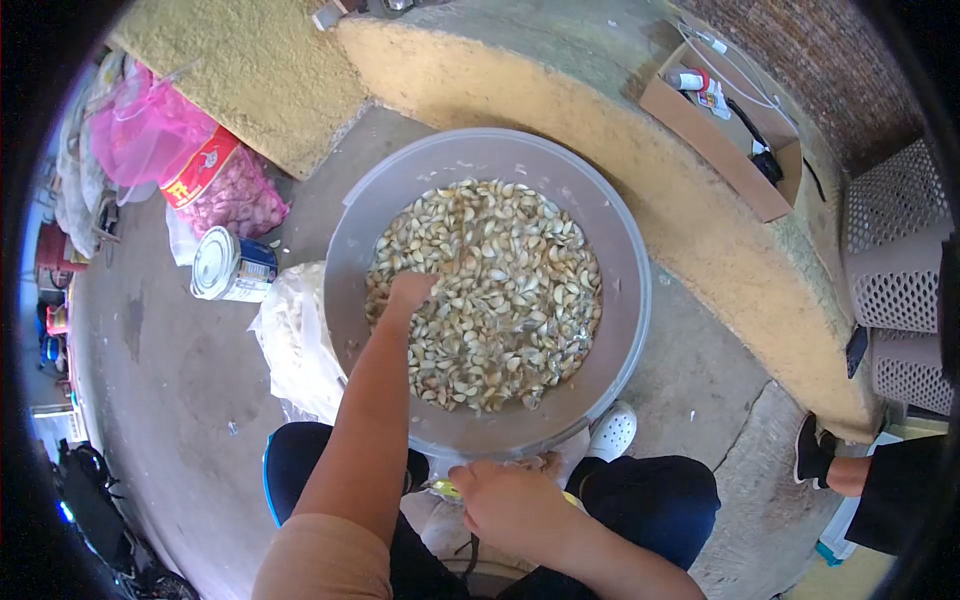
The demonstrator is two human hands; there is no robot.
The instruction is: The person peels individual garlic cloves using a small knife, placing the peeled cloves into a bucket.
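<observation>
A large round grey tub [612, 200] stands in front of me, holding many pale garlic cloves [500, 290] in murky water. My left hand [412, 290] reaches into the left side of the tub, its fingertips down among the cloves, and what they hold, if anything, is hidden. Near my lap, just below the tub's front rim, my right hand [505, 505] is closed, with a small yellow item [445, 488] showing at its fingers.
Left of the tub lie a white plastic bag [300, 340], a paint can [232, 265] and a pink net sack [235, 195]. A low ledge [560, 110] curves behind, carrying a cardboard box [700, 150]. Perforated crates [890, 240] and another person's foot [815, 450] are at the right.
</observation>
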